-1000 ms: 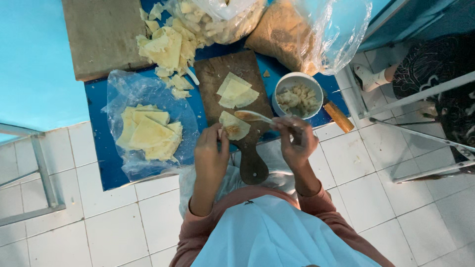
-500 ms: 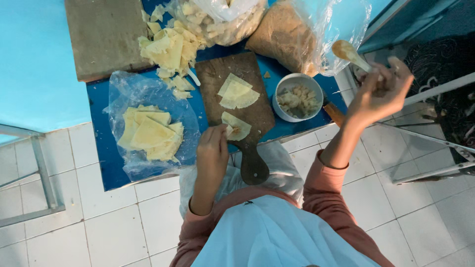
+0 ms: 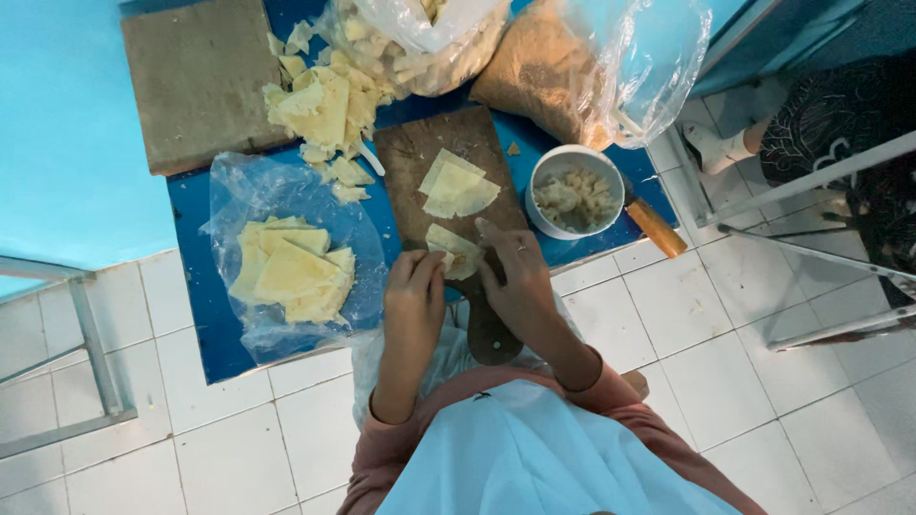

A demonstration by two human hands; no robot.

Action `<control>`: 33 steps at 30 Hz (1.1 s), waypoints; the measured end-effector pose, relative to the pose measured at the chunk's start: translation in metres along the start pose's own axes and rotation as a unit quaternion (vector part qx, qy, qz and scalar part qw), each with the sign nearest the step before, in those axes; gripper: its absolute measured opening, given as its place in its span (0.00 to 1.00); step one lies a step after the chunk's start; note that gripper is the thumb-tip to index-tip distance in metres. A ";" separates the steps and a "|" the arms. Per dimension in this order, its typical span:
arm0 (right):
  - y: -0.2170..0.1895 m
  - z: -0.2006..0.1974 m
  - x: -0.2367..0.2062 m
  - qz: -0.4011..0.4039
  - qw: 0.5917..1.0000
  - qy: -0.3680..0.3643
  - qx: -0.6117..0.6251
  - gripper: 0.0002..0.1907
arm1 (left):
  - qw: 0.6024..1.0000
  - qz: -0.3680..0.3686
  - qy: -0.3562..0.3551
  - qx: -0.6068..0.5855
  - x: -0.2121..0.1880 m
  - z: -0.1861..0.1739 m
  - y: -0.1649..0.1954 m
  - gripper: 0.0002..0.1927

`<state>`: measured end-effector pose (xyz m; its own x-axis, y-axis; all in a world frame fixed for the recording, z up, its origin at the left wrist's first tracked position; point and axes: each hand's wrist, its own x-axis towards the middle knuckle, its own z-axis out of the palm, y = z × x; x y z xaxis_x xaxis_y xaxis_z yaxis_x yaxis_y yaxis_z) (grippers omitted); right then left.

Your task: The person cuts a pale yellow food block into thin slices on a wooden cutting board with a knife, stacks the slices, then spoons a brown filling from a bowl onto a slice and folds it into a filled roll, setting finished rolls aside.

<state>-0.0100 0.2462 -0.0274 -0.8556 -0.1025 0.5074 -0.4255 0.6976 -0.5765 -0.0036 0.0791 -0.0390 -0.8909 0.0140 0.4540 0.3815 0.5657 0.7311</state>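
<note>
2 hands, left hand (image 3: pixel 417 286) & right hand (image 3: pixel 515 270), pinch wrapper (image 3: pixel 455 250).

My left hand (image 3: pixel 412 291) is bare; my right hand (image 3: pixel 520 277) wears a thin ring; pink sleeves (image 3: pixel 401 443) cover both forearms.

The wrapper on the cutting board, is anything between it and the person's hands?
Nothing visible. Both the left hand and the right hand already touch the pale wrapper at the near end of the wooden cutting board. The other wrappers lie farther up the board, apart from it.
</note>
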 end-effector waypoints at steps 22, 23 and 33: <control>0.017 0.028 -0.009 -0.115 0.991 -0.032 0.062 0.29 | 1.000 -0.028 -0.012 -0.004 -0.001 0.010 -0.009 0.13; 0.017 0.028 -0.009 -0.118 0.991 -0.045 0.052 0.29 | 1.000 -0.014 -0.008 -0.006 -0.002 0.009 -0.009 0.13; 0.017 -0.010 0.009 -0.094 0.975 -0.184 0.086 0.31 | 0.999 0.038 -0.029 0.006 0.000 -0.009 0.001 0.10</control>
<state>-0.0218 0.2640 -0.0260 -0.7918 -0.4869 0.3688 -0.6013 0.5158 -0.6102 -0.0008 0.0725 -0.0341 -0.8724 0.1054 0.4772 0.4461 0.5708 0.6893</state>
